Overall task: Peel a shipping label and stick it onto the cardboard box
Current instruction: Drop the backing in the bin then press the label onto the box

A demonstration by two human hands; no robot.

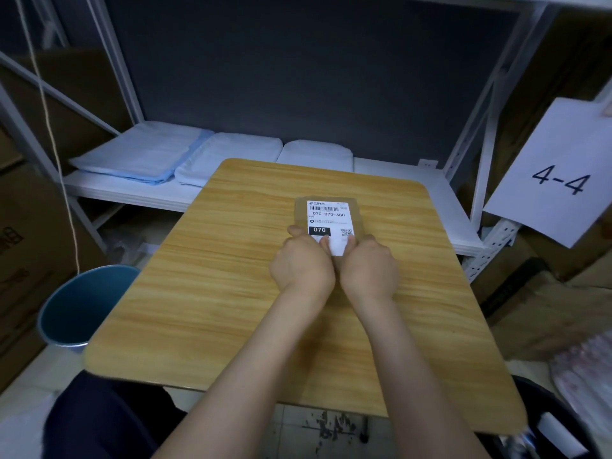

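A small brown cardboard box (358, 213) lies flat on the wooden table (231, 276), a little beyond its middle. A white shipping label (328, 217) with a barcode, "070-070-A80" and a black "070" block lies on the box top. My left hand (299, 268) and my right hand (369, 266) sit side by side at the near end of the box. Their fingertips pinch or press the label's near edge. The near end of the box is hidden under both hands.
A blue bin (79, 306) stands on the floor left of the table. Behind the table a white shelf (371, 167) carries folded pale cloth packs (228, 157). A paper sign reading "4-4" (556, 173) hangs at the right. Cardboard cartons (29, 246) stand at both sides.
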